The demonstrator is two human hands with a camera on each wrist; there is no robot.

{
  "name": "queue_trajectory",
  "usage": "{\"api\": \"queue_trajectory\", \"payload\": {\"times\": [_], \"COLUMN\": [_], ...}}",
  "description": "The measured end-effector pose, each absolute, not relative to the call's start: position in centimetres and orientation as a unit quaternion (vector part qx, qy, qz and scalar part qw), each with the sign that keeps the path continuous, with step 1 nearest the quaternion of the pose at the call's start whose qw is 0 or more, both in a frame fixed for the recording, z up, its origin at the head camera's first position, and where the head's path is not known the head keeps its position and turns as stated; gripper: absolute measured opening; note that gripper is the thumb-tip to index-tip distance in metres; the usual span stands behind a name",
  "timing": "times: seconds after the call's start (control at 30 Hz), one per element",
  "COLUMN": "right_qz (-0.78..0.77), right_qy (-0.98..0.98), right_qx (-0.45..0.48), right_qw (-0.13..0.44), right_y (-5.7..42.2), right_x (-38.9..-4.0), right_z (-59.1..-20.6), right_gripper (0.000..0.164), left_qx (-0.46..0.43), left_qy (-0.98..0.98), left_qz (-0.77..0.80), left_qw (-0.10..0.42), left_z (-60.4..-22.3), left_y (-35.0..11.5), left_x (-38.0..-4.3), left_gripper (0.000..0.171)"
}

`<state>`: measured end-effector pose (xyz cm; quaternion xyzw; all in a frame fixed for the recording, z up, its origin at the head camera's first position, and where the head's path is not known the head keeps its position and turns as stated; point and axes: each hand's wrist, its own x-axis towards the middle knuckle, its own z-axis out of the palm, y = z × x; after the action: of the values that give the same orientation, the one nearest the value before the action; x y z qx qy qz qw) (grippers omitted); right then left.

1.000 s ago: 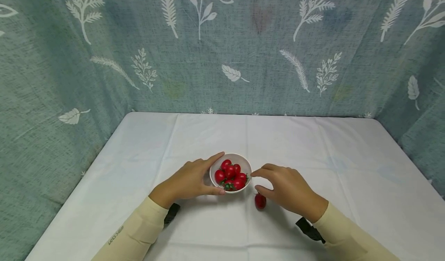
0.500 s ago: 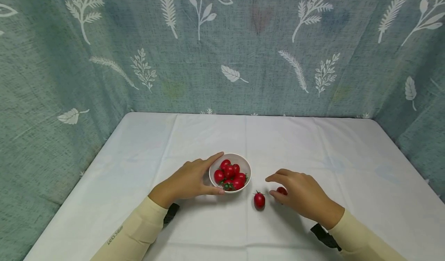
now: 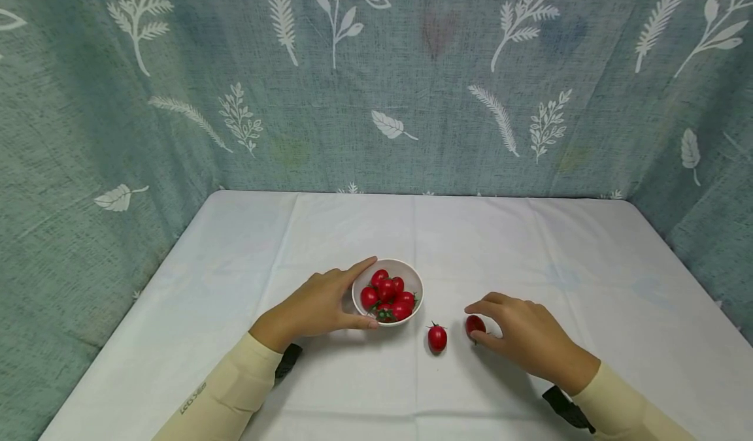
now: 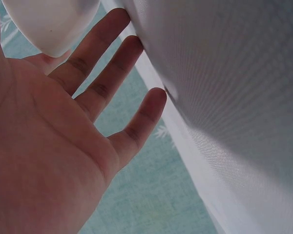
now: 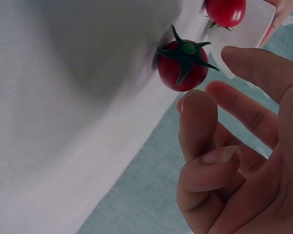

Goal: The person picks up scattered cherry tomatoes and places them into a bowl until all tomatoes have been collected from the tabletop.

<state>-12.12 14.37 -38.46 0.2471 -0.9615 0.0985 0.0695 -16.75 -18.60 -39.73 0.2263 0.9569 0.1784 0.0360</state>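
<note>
My left hand holds the white bowl between thumb and forefinger, at its left side. Several red cherry tomatoes, some with green stems, lie inside. In the left wrist view, the other three fingers are spread near the cloth, below the bowl. My right hand reaches around a cherry tomato on the table, thumb and forefinger apart. The right wrist view shows this tomato just beyond the fingertips, stem towards the camera. Another cherry tomato lies between it and the bowl.
A white cloth with faint creases covers the table. Behind and at both sides hangs a green-blue curtain with white leaf prints. Dark straps show at both wrists.
My right hand has moved right, from above the tomato nearer the bowl to the one farther right. The left hand has stayed on the bowl.
</note>
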Motion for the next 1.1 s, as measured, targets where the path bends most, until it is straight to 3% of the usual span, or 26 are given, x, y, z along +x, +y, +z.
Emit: {"api": "queue_trajectory", "payload": {"times": [1.1], "right_qz": [0.102], "right_qy": [-0.964], "right_qx": [0.244], "right_qw": [0.008], "right_y": [14.28], "right_x": [-12.74], "right_z": [-38.96], "right_gripper": [0.033], "left_qx": [0.226], "left_qy": [0.955], "left_qz": [0.186], "left_qw": [0.046], "left_z": [-39.73], "left_y": [-18.59], "left_x": [-16.67], "left_gripper": [0.101]}}
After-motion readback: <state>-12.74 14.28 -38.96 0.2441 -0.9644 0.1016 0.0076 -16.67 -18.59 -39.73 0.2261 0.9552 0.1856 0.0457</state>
